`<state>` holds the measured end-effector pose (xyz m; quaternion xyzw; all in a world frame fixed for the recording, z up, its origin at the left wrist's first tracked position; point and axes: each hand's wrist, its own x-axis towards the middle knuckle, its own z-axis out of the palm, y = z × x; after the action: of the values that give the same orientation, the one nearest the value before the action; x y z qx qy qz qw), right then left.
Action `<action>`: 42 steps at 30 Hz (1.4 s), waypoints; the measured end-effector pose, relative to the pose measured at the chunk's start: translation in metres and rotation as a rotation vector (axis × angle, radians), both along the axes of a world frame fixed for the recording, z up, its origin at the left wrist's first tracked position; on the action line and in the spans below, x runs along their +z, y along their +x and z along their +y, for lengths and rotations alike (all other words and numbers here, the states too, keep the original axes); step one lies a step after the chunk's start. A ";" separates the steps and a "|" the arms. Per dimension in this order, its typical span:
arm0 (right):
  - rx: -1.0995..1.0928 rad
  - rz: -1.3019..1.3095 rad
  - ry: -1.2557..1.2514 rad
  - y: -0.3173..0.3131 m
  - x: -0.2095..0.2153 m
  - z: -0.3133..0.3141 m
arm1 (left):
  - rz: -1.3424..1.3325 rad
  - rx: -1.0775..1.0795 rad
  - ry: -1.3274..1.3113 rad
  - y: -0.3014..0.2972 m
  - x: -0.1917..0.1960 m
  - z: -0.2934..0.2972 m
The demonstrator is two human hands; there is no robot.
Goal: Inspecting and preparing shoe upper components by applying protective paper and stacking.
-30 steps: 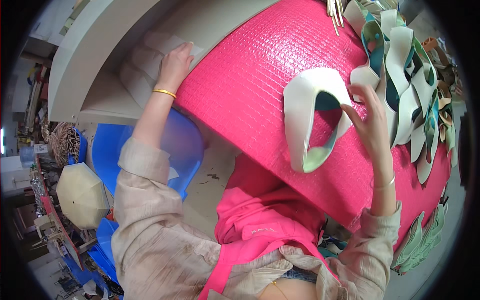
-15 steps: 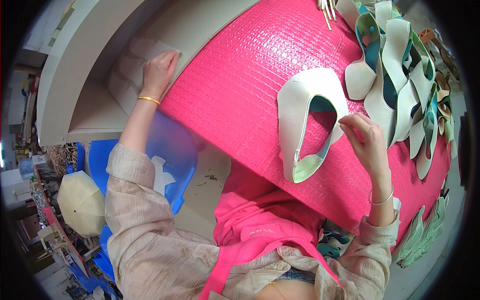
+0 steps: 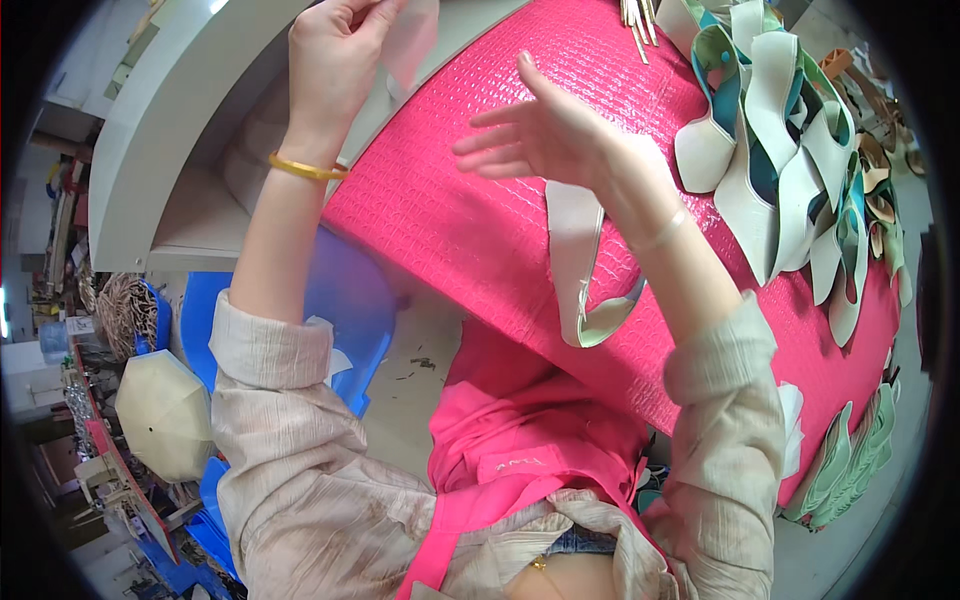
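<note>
Pinched in the fingers of my left hand (image 3: 335, 65) is a thin, pale, see-through piece of sheet (image 3: 412, 42), raised beside the shelf edge at the upper left. My right hand (image 3: 555, 140) is stretched out over the pink table, fingers spread and thumb up, with nothing in it. Under that hand and wrist lies a white shoe upper (image 3: 572, 245) with a pale green lining at its heel end. My right arm hides much of its toe and one side.
The table has a shiny pink cover (image 3: 450, 220). Several white shoe uppers (image 3: 745, 190) are heaped at the far right, with gold strips (image 3: 640, 22) beside them. Green uppers (image 3: 850, 460) hang off the right edge. A pale shelf (image 3: 150, 130) and blue chair (image 3: 345, 300) stand left.
My left hand has come up out of the shelf with the thin sheet. My right hand has left the upper's edge, swung left over the table and opened.
</note>
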<state>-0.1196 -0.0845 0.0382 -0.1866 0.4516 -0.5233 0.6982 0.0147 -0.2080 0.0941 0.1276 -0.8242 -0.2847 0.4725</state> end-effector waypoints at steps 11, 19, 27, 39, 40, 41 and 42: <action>-0.049 0.168 -0.068 -0.014 0.022 0.055 | -0.289 -0.530 -0.542 0.038 0.004 0.150; -0.532 0.108 -0.213 -0.045 0.014 0.250 | -0.694 -0.374 -0.485 0.032 -0.040 0.188; -0.661 0.194 0.171 0.000 -0.049 0.348 | -1.171 -0.806 -0.742 -0.017 -0.049 0.180; -0.909 0.452 -0.222 -0.006 0.007 0.303 | -0.402 -0.757 0.776 -0.020 -0.010 0.199; -0.950 0.492 -0.322 -0.005 0.011 0.291 | -0.400 -0.746 0.770 -0.020 -0.010 0.200; -1.001 0.461 -0.378 -0.002 0.018 0.277 | -0.267 -0.732 0.904 -0.023 -0.009 0.205; -0.995 0.458 -0.386 0.002 0.027 0.263 | -0.129 -0.715 1.033 -0.026 -0.009 0.210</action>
<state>-0.1174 0.1786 0.0657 -0.1844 0.5209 -0.8076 0.2059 -0.0112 0.0015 0.0851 0.0728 -0.5990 -0.7781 0.1747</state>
